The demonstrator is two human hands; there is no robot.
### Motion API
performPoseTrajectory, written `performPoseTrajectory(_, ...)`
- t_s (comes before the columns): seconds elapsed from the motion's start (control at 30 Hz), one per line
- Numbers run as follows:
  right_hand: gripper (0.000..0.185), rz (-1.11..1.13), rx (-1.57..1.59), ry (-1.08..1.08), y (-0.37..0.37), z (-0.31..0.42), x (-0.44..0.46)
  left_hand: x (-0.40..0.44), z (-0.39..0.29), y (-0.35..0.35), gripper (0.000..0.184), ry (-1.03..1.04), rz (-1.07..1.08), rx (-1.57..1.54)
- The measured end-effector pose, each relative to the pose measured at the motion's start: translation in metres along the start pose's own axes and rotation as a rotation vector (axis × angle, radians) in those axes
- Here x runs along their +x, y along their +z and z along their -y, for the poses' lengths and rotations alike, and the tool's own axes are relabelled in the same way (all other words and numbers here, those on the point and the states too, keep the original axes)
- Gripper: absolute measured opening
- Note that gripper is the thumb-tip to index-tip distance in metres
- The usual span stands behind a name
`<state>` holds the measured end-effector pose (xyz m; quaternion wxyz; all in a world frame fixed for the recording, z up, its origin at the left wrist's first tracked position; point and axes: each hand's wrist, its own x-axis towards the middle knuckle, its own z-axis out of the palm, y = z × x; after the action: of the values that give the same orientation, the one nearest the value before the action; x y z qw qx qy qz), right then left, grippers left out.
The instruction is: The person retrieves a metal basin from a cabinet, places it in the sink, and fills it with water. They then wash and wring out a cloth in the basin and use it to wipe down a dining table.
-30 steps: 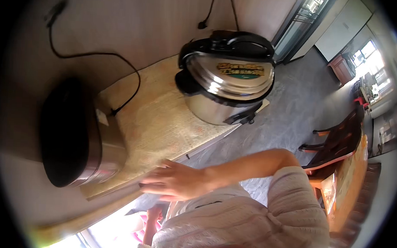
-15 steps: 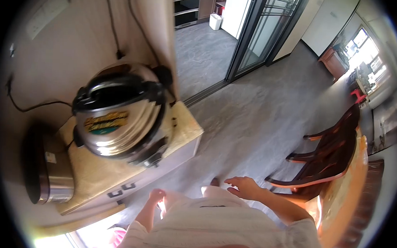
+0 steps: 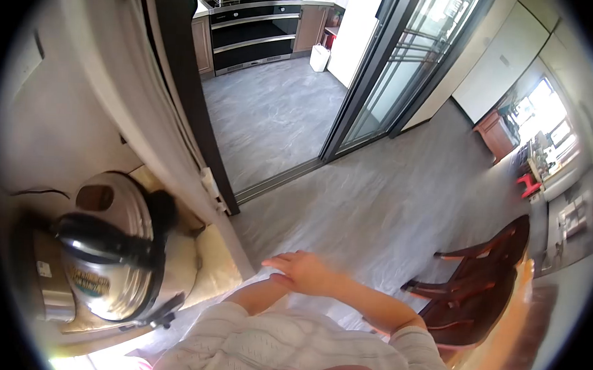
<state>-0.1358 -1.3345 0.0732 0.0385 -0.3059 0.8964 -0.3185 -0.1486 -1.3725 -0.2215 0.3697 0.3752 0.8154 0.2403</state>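
My right hand (image 3: pixel 300 271) lies across the end of my left forearm (image 3: pixel 260 297), in front of my body. Its fingers are stretched out to the left, and I make out nothing in them. The left hand itself is mostly hidden behind the right one, so its fingers do not show. Off to the left, apart from both hands, an electric pressure cooker (image 3: pixel 104 279) with a steel body and black lid handle stands on a cabinet top (image 3: pixel 220 261).
A sliding glass door (image 3: pixel 387 90) stands open onto a kitchen with an oven and stove unit (image 3: pixel 253 37) and a white bin (image 3: pixel 320 58). Dark wooden chairs (image 3: pixel 463 311) line a table (image 3: pixel 519 307) at right. Beside the cooker is a steel bin (image 3: pixel 56 300).
The view has moved toward the kitchen doorway, and the cooker now sits lower and further left. My hands, apart before, have come together in front of me.
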Motion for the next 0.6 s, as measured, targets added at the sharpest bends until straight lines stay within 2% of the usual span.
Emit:
performPoseTrajectory(0.23, 0.027, 0.107, 0.079, 0.219, -0.042, -0.114, -0.023, 0.081, -0.004, -0.087, 0.02, -0.103, 0.09, -0.021)
performPoseTrajectory(0.27, 0.027, 0.173, 0.071, 0.308, -0.048, -0.136, -0.033, 0.089, 0.001, -0.097, 0.019, -0.129, 0.081, -0.047)
performPoseTrajectory(0.37, 0.028, 0.333, 0.056, 0.51, -0.074, -0.206, -0.057, 0.112, 0.025, -0.123, 0.018, -0.208, 0.004, -0.165)
performPoseTrajectory(0.47, 0.029, 0.42, 0.079, 0.611, -0.097, -0.271, -0.063, 0.156, 0.105, -0.099, 0.021, -0.336, -0.053, -0.302)
performPoseTrajectory(0.5, 0.03, 0.425, 0.072, 0.6, -0.107, -0.298, -0.06, 0.168, 0.123, -0.108, 0.022, -0.394, -0.103, -0.379)
performPoseTrajectory(0.57, 0.03, 0.431, 0.062, 0.588, -0.127, -0.337, -0.052, 0.148, 0.111, -0.164, 0.022, -0.587, -0.207, -0.39)
performPoseTrajectory(0.6, 0.03, 0.432, 0.08, 0.579, -0.143, -0.354, -0.041, 0.144, 0.118, -0.183, 0.022, -0.591, -0.273, -0.403)
